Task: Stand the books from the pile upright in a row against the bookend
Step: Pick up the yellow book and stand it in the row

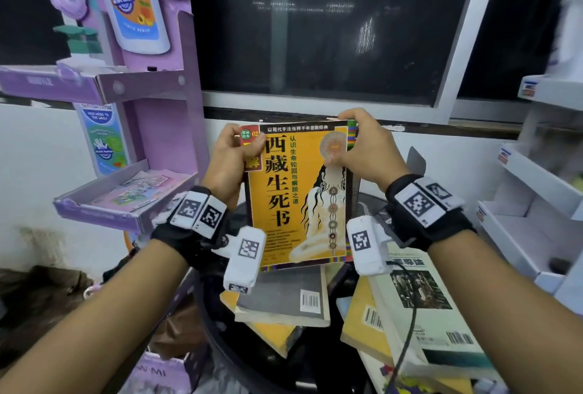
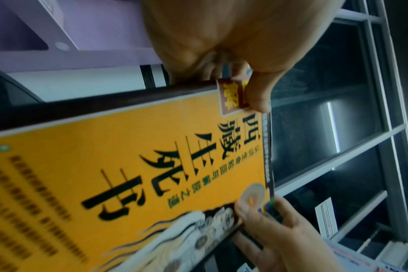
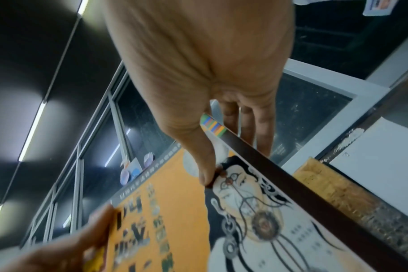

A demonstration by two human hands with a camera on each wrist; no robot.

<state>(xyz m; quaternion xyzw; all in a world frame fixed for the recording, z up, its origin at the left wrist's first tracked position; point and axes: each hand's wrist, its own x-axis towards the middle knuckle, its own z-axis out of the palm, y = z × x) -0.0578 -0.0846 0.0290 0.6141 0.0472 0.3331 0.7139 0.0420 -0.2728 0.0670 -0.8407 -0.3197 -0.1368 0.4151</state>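
An orange-covered book [image 1: 284, 191] with large black characters and a seated white figure stands upright above the pile, its front cover facing me. My left hand [image 1: 249, 144] pinches its top left corner, thumb on the cover [image 2: 256, 92]. My right hand [image 1: 347, 141] grips the top right corner, thumb on the cover [image 3: 207, 171] and fingers behind. The book's lower edge sits over a grey book [image 1: 284, 296] in the pile. A white and green book [image 1: 422, 299] and a yellow one [image 1: 362, 324] lie flat to the right. A grey metal plate [image 1: 416, 160], perhaps the bookend, shows behind my right hand.
The pile lies on a round black table [image 1: 214, 314]. A purple cardboard display stand [image 1: 151, 109] rises at the left. White shelves [image 1: 536, 204] stand at the right. A dark window [image 1: 315, 31] with a white sill is straight ahead.
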